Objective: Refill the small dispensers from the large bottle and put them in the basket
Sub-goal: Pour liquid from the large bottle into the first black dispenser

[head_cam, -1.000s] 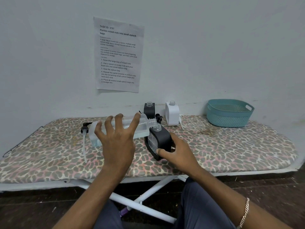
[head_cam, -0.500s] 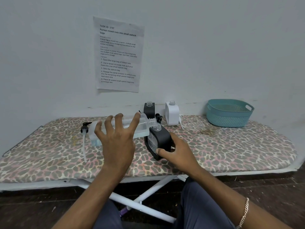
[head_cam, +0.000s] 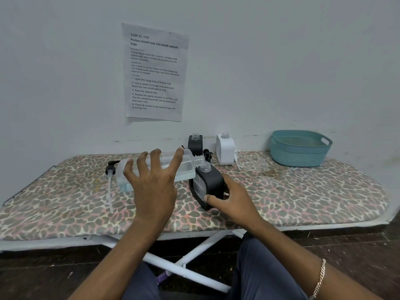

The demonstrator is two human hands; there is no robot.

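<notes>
Two hands are working: the left hand is gripping the large clear plastic bottle sideways, presumably to pour. Just beyond its fingers, the right hand is holding the black square dispenser tilted beneath the neck.

Your left hand is raised with its back toward you. Its fingers are spread wide and bent over the large bottle, which it holds lying sideways. The left forearm comes up from the lower left. Your right hand is lower, just to the right, and grips the black dispenser. Its thumb points left across the near side; the other fingers are hidden behind. A chain bracelet is on your right wrist.
</notes>
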